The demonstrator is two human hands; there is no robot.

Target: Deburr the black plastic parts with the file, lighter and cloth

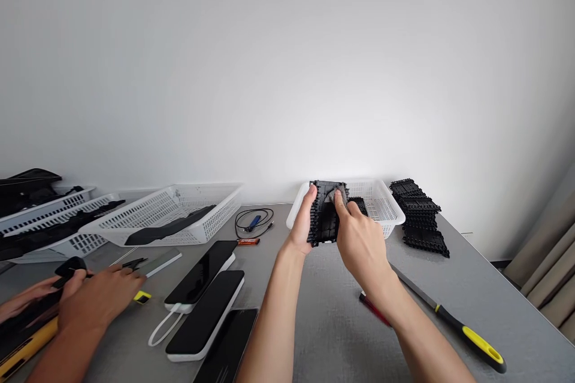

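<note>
My left hand [303, 221] grips a flat black plastic panel [324, 215] by its left edge, thumb on the near face. The panel has knobbly, toothed edges and is held tilted up in front of a white basket [390, 212]. My right hand [359, 236] presses a small grey piece [331, 195], perhaps cloth or sandpaper, against the panel's face with the index finger extended. Its other fingers are curled, partly hiding the panel's right side. Another black part [358, 206] lies inside the basket behind the hands.
Black toothed panels [417, 215] are piled at right. A file [462, 329] with a black-yellow handle and a red tool [376, 310] lie near my right forearm. Phones [206, 311], a cable [242, 213] and baskets [175, 191] are left. A co-worker's hands [90, 305] handle dark parts.
</note>
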